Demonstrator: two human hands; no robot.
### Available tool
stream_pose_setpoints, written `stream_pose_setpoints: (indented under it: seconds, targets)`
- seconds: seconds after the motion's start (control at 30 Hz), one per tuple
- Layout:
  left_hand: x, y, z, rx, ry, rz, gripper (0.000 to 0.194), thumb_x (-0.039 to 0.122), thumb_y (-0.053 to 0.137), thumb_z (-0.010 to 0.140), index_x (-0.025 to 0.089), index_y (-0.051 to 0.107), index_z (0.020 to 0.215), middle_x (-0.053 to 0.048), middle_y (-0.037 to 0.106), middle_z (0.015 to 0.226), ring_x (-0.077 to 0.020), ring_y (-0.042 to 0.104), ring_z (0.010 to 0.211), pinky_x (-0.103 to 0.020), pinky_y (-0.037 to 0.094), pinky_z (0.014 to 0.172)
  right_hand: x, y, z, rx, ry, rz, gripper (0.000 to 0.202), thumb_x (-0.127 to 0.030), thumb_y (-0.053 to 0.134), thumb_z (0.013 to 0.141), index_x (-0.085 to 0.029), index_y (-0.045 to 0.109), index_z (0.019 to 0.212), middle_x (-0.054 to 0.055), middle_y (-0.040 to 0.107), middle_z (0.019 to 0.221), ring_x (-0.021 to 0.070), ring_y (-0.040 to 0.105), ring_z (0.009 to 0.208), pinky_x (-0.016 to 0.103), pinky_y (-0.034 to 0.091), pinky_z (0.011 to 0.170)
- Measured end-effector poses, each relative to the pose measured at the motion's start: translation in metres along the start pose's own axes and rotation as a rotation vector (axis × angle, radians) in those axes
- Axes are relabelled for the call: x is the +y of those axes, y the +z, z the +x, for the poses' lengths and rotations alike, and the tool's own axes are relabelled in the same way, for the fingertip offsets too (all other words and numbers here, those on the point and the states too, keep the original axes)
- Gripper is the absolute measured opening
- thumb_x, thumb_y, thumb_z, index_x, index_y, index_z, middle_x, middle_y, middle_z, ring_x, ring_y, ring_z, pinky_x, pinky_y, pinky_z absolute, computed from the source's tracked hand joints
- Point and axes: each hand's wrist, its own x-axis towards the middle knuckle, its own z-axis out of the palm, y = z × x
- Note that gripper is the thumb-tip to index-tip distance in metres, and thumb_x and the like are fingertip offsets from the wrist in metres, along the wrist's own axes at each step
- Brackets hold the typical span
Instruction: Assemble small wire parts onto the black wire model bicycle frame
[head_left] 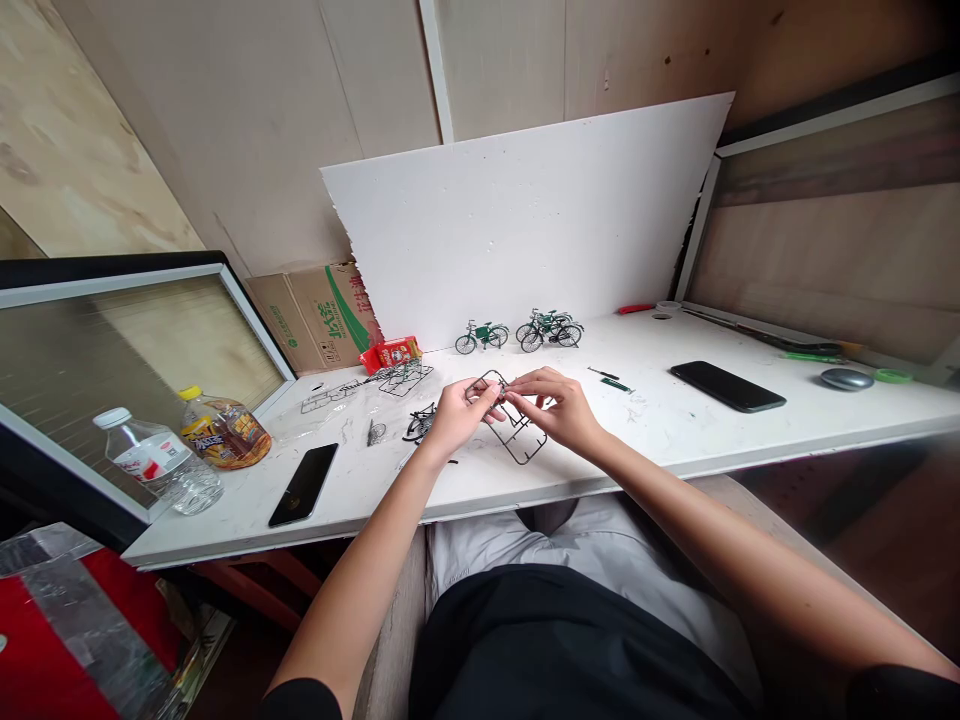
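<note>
Fingers (491,398) of both hands pinch a black parts frame (517,432).

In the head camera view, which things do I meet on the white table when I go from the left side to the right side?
Water bottle → yellow-capped bottle → black phone → left hand → right hand, both on a black parts frame → second black phone → grey mouse.

matt white table (675,420), glossy black phone (727,386)
</note>
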Motion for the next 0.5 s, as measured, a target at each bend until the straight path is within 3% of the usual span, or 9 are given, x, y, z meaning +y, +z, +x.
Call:
stream_pose_setpoints:
  seconds: [0.23,0.5]
  targets:
    - [-0.005,0.001,0.002,0.014,-0.049,-0.057,0.040,0.045,0.081,0.087,0.009,0.070,0.102,-0.011,0.078,0.094,-0.0154,0.076,0.070,-0.024,0.060,0.066,0.003,0.001,-0.001,-0.013,-0.015,-0.026,0.025,-0.046,0.069,0.099,-0.027,0.085,0.093,0.011,0.080,0.097,0.0268,0.070,0.092,0.037,0.055,0.060]
    - [-0.004,0.004,0.001,-0.015,-0.069,-0.066,0.038,0.042,0.082,0.088,0.009,0.069,0.102,-0.012,0.078,0.096,-0.0150,0.076,0.069,-0.025,0.060,0.065,0.010,0.005,-0.003,-0.001,-0.067,-0.135,0.028,-0.042,0.064,0.102,-0.025,0.081,0.089,0.010,0.076,0.094,0.0251,0.068,0.088,0.041,0.057,0.075]
